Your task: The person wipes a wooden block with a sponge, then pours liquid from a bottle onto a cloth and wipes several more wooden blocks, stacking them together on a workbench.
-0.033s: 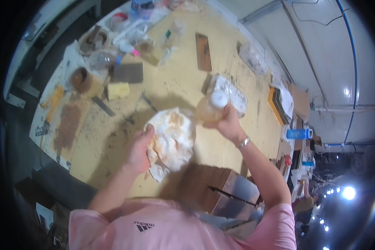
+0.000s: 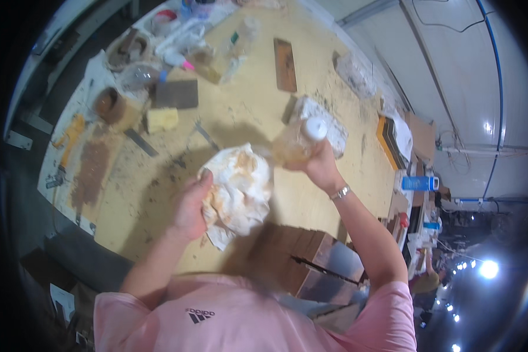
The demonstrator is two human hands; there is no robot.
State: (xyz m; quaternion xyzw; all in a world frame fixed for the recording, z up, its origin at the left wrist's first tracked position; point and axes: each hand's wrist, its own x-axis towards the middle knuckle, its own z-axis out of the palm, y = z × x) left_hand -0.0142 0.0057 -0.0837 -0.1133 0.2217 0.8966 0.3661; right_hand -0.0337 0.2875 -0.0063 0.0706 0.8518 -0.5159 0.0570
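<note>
My left hand (image 2: 192, 206) is closed around the edge of a crumpled white rag (image 2: 240, 190) with yellow-brown stains. It holds the rag up above the table, in front of my body. In my right hand (image 2: 318, 164) is a clear plastic bottle (image 2: 291, 144) with a white part at one end (image 2: 315, 128). The bottle lies tilted, its other end towards the rag, and there is pale yellowish liquid in it. Blur hides whether the bottle touches the rag. Behind the bottle, a block wrapped in whitish plastic (image 2: 334, 130) rests on the table.
Cardboard boxes (image 2: 302, 249) stand at the near edge of the pale table (image 2: 240, 117). On its left lie a yellow sponge (image 2: 162, 119), a dark plate (image 2: 177, 94), a brown pot (image 2: 108, 104) and a yellow-handled tool (image 2: 71, 138). A brown rectangular plate (image 2: 285, 64) lies farther back.
The bottle has tipped further over, its white end swinging right and its other end towards the rag. The rag and my left hand have shifted slightly up and left in the view.
</note>
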